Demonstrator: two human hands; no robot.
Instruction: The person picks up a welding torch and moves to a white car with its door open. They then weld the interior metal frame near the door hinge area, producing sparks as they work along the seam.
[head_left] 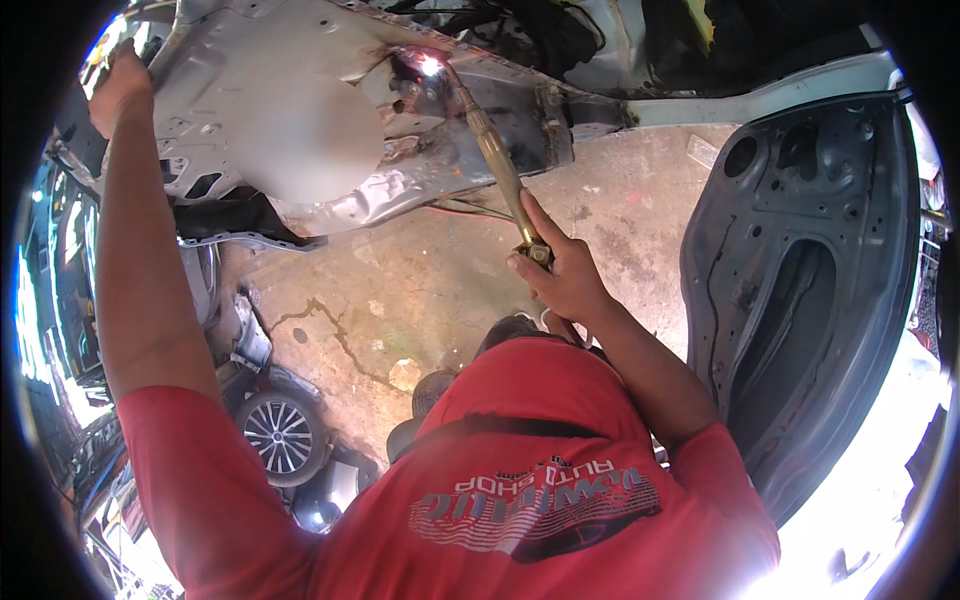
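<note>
My right hand (562, 268) is closed round the valve end of a long brass gas torch (496, 150). The torch slants up and left, away from me. Its tip meets a bright white-pink glow (430, 66) on a bare, scorched part of a silver car body panel (250, 60). Around the glow the metal is browned and bent, with a torn-looking opening. Stretched far out at the upper left, my left hand (122, 92) is at the panel's outer edge, its fingers curled. What they grip there is too small and blurred to make out.
A dark grey car door (800, 260) hangs open on the right, beside a pale sill (690, 110). A wheel (280, 437) stands at the lower left near loose parts. Thin hoses (470, 208) run beneath the panel. Cracked concrete floor (370, 300) lies below.
</note>
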